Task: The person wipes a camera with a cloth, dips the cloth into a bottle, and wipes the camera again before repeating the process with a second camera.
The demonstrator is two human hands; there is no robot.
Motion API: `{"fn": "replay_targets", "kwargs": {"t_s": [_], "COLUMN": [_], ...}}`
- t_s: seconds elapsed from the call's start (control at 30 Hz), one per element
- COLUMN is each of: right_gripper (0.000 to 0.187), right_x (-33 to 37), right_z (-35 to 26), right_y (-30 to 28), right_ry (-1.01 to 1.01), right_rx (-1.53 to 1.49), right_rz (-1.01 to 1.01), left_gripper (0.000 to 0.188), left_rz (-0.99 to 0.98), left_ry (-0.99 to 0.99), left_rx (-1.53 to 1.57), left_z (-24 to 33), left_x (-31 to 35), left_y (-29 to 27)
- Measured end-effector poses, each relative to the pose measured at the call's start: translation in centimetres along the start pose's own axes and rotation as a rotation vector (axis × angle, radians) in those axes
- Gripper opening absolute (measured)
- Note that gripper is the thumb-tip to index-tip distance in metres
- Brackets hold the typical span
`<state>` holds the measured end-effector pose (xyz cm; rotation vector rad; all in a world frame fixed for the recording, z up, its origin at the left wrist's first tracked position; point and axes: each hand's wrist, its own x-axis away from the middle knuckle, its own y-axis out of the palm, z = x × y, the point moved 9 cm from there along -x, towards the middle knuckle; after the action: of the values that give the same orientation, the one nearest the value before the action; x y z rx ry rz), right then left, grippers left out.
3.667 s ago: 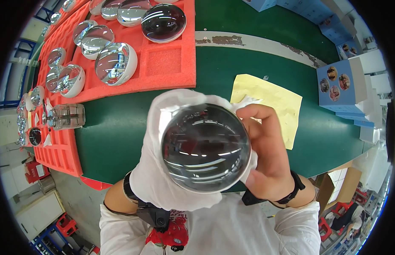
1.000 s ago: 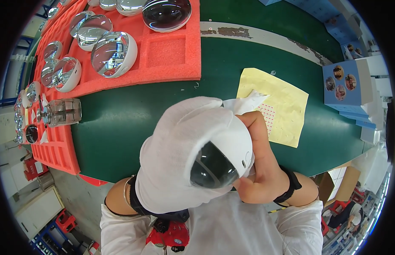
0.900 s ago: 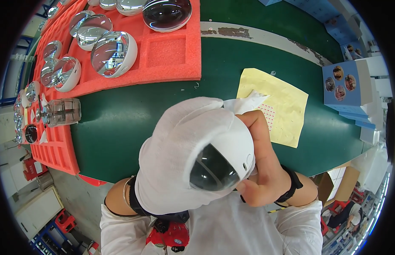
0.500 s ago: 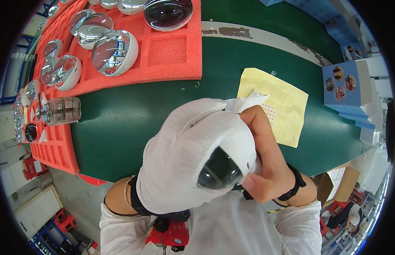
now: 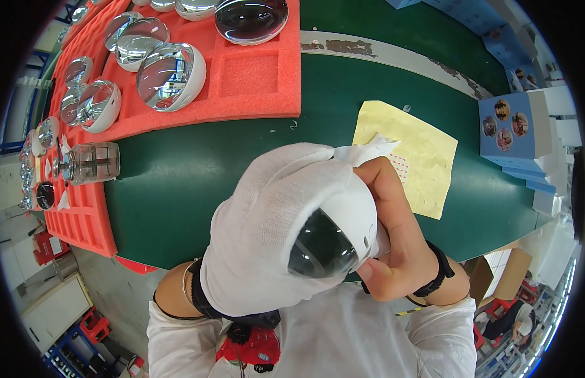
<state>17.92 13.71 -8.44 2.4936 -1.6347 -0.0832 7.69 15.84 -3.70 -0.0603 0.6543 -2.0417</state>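
Note:
My left hand [image 5: 258,233], in a white knitted glove, wraps around a white rounded housing [image 5: 352,211] with a dark glossy domed face [image 5: 321,249]. The dark face points toward me and down. My right hand [image 5: 399,242] is bare, its fingers curled at the housing's right side. A crumpled white wipe [image 5: 371,149] sticks out beyond the bent right index finger, and a bit of white also shows by the thumb. The right fingertips are hidden behind the housing.
On the left, a red foam tray [image 5: 248,110] holds several white housings with shiny domes [image 5: 169,79]. A clear glass jar [image 5: 96,164] stands beside it. A yellow sheet [image 5: 424,157] with small red marks lies on the green table [image 5: 172,208]. Blue boxes [image 5: 513,135] line the right.
The housing has turned slightly, so a little more of its dark face shows. My right thumb has shifted slightly against it. Both hands otherwise stay in place.

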Motion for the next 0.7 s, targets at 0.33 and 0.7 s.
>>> {"fn": "replay_targets", "kwargs": {"t_s": [0.33, 0.7], "right_gripper": [0.062, 0.061], "right_x": [0.1, 0.3], "right_z": [0.4, 0.9], "right_y": [-0.1, -0.1], "right_ry": [0.09, 0.135], "right_rx": [-0.016, -0.027], "right_rz": [0.013, 0.039], "left_gripper": [0.084, 0.085], "left_rz": [-0.015, 0.019], "left_ry": [0.052, 0.017], "left_rx": [-0.075, -0.011], "left_z": [0.3, -0.1], "left_x": [-0.2, 0.3], "left_y": [0.1, 0.0]}}
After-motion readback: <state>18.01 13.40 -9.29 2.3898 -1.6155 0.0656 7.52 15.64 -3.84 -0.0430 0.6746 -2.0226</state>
